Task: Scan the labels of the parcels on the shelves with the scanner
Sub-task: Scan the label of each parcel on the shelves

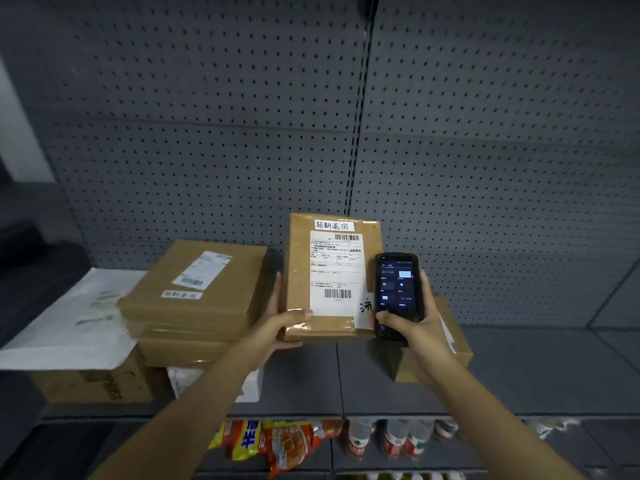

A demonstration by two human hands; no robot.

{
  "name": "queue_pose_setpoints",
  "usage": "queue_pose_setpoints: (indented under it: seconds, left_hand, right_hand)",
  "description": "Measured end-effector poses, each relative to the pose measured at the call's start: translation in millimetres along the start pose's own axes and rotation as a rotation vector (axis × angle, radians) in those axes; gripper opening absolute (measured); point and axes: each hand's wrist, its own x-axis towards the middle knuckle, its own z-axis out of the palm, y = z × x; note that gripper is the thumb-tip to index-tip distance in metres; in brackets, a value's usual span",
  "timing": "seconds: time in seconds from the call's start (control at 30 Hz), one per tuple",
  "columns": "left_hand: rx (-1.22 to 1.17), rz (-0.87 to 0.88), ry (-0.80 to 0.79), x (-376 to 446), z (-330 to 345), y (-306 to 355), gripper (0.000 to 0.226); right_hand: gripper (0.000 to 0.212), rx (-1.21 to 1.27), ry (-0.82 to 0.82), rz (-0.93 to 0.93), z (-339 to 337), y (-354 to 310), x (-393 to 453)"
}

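My left hand [282,322] grips the lower left corner of a brown parcel [299,271], held upright above the shelf with its white shipping label [336,271] and barcodes facing me. My right hand [415,322] holds a black handheld scanner [396,292] just right of that label, its lit screen towards me and my thumb on its lower part. Another brown parcel [457,344] lies on the shelf behind my right hand, mostly hidden. A stack of brown parcels [194,292] with labels on top sits to the left.
A white mailer bag [69,323] lies over a cardboard box [93,384] at far left. The grey shelf [536,372] runs to the right under a pegboard back wall [485,133]. Snack packets [273,441] and bottles [394,438] fill the shelf below.
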Motion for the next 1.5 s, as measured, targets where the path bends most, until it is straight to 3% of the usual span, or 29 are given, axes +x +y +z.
queue_pose_setpoints:
  seconds: [0.17, 0.37, 0.53, 0.77, 0.93, 1.13, 1.33, 1.5]
  left_hand:
    - [0.053, 0.209, 0.03, -12, 20, 54, 0.109]
    - [0.016, 0.344, 0.066, -22, 25, 91, 0.123]
    - [0.039, 0.351, 0.074, -30, 32, 98, 0.125]
    - [0.082, 0.32, 0.07, -40, 38, 85, 0.127]
    - [0.084, 0.315, 0.06, -41, 37, 82, 0.134]
    - [0.085, 0.319, 0.079, -42, 39, 73, 0.127]
    - [0.084, 0.296, 0.075, -42, 37, 65, 0.138]
    - [0.101, 0.293, 0.083, -38, 34, 59, 0.124]
  right_hand:
    - [0.096, 0.034, 0.007, -0.093, 13, -59, -28]
    - [0.089, 0.175, -0.09, -0.071, 23, -89, -64]
    - [0.075, 0.241, -0.255, -0.022, 36, -92, -90]
    - [0.059, 0.328, -0.33, 0.127, 40, -87, -117]
    - [0.058, 0.395, -0.345, 0.176, 38, -88, -123]
    - [0.057, 0.417, -0.374, 0.204, 33, -89, -125]
    - [0.051, 0.435, -0.372, 0.196, 31, -86, -127]
    - [0.052, 0.435, -0.36, 0.211, 29, -83, -127]
